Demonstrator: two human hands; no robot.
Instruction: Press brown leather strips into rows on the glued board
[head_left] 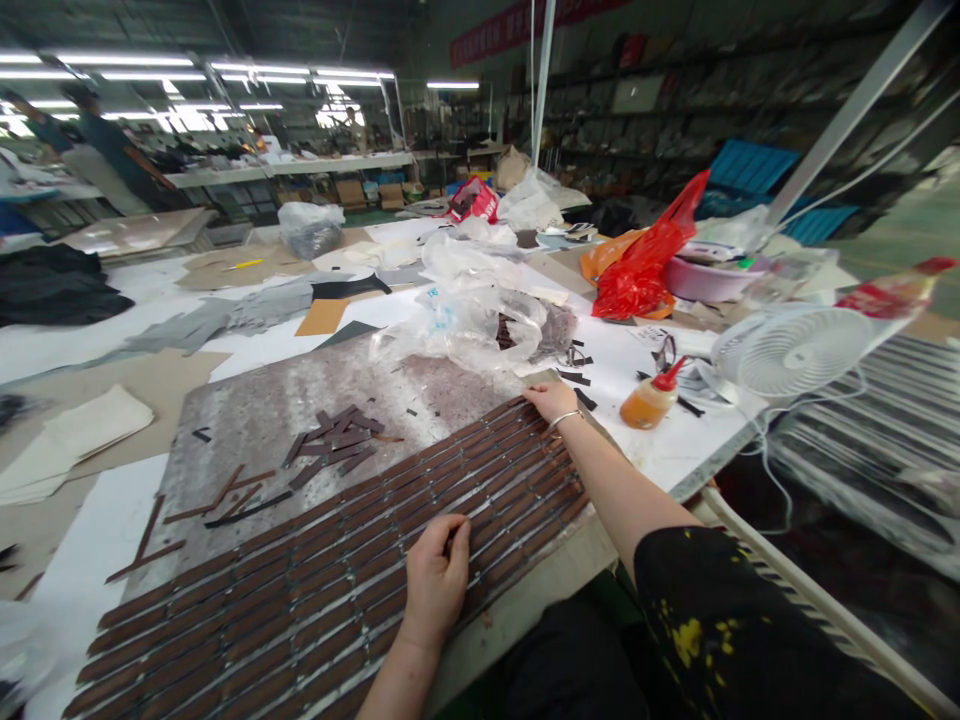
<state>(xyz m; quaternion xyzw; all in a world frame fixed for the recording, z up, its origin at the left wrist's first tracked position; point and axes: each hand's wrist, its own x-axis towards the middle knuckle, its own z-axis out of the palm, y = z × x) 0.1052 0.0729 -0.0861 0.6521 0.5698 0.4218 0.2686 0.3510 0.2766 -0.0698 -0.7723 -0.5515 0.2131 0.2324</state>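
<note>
Rows of narrow brown strips (330, 560) lie side by side on the work board, with thin pale gaps between them. At the far right end of the top row, my right hand (553, 400) is closed, its fingertips pinched on the end of a brown strip. Closer to me, my left hand (437, 572) is above the rows with its fingers curled and thumb against them; what they hold, if anything, is hidden. Beyond the rows, a loose pile of short dark strips (337, 437) lies on the grey, stained board (255, 400).
A glue bottle (649, 398) with a red nozzle stands right of my right hand, near a white fan (795, 350). Clear plastic bags (465, 310) lie behind the board. A red bag (637, 275) touches a pink basin (712, 278). People stand far left.
</note>
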